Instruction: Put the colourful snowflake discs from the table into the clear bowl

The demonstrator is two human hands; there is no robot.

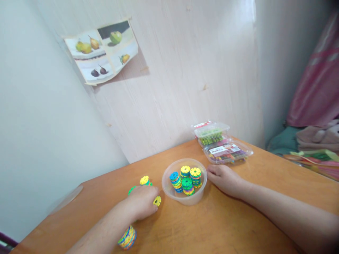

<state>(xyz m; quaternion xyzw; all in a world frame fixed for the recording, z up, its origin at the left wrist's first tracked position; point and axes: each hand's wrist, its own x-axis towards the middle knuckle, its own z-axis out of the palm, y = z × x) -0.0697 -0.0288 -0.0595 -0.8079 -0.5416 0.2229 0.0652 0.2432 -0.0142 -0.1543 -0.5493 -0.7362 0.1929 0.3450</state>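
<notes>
Low and left of centre in the frame, your left hand (144, 201) grips a yellow notched disc (157, 201). Your right hand (222, 178), right of centre, rests against the translucent plastic bowl (191, 201), where four multicoloured disc stacks (187, 183) stand. Another disc stack (128, 238) sits at bottom left of centre, by your forearm. Clear clamshell boxes (228, 152) lie right of centre; a fruit print (106, 58) hangs upper left.

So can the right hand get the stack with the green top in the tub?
Probably yes. The right hand is right by the tub's side, the tub is open on top, and nothing covers the green-topped stack.
</notes>
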